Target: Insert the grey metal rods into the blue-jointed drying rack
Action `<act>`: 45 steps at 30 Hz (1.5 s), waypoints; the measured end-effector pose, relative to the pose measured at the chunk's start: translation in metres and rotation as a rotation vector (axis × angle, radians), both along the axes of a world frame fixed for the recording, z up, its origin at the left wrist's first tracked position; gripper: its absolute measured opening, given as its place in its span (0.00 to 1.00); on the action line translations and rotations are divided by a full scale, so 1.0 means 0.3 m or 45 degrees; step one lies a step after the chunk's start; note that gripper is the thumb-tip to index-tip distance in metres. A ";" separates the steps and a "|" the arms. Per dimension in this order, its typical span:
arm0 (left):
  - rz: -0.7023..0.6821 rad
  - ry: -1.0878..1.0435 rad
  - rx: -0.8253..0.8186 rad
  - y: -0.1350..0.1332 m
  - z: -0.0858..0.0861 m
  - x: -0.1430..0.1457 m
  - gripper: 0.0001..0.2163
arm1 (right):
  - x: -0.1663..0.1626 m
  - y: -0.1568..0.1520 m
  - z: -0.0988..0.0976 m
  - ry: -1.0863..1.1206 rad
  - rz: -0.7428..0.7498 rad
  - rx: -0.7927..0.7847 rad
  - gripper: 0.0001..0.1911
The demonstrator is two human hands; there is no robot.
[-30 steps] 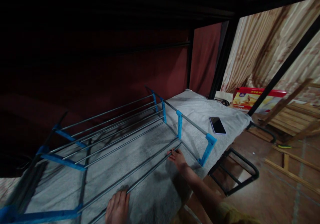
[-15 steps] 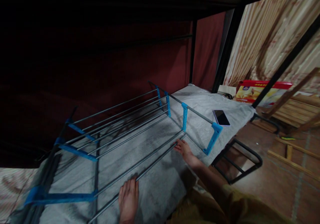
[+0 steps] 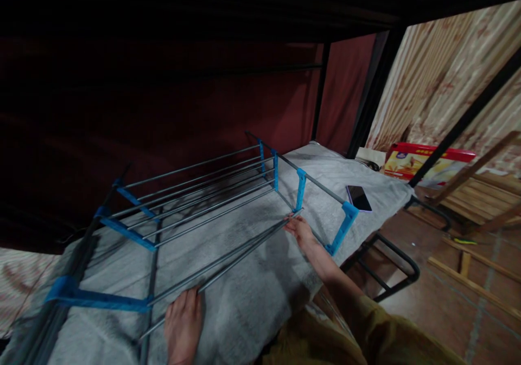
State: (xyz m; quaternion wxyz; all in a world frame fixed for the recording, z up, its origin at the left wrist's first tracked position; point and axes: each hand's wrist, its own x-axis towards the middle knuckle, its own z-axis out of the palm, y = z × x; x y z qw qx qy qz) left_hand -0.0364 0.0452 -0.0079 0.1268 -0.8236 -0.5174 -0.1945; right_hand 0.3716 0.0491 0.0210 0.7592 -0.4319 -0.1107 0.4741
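Rods (image 3: 240,248) diagonal, lower-left to upper-right.

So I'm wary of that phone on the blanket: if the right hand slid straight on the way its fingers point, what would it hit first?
Probably not the phone. The right hand points up along the rods, so the blue bracket just beyond its fingertips looks first in line, though depth is hard to judge.

My hands (image 3: 183,324) work on a gray-blanketed bed (image 3: 252,294); the bare blanket at 6 o'clock is open. The rack rails (image 3: 203,197) and blue brackets (image 3: 344,226) block everything from 9 to 1 o'clock. A phone (image 3: 359,198) lies at 2 o'clock. The upper bunk frame (image 3: 244,7) closes off overhead room.
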 end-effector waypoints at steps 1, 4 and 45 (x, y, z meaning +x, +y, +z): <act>0.023 -0.006 0.012 -0.002 0.001 -0.013 0.16 | 0.002 0.004 -0.002 -0.002 0.003 -0.008 0.13; 0.087 -0.034 0.032 -0.008 0.005 -0.037 0.16 | 0.002 0.017 -0.007 0.000 -0.002 -0.039 0.15; 0.554 -2.913 -0.381 -0.020 0.157 0.003 0.09 | 0.182 -0.038 -0.149 0.033 0.021 -0.219 0.07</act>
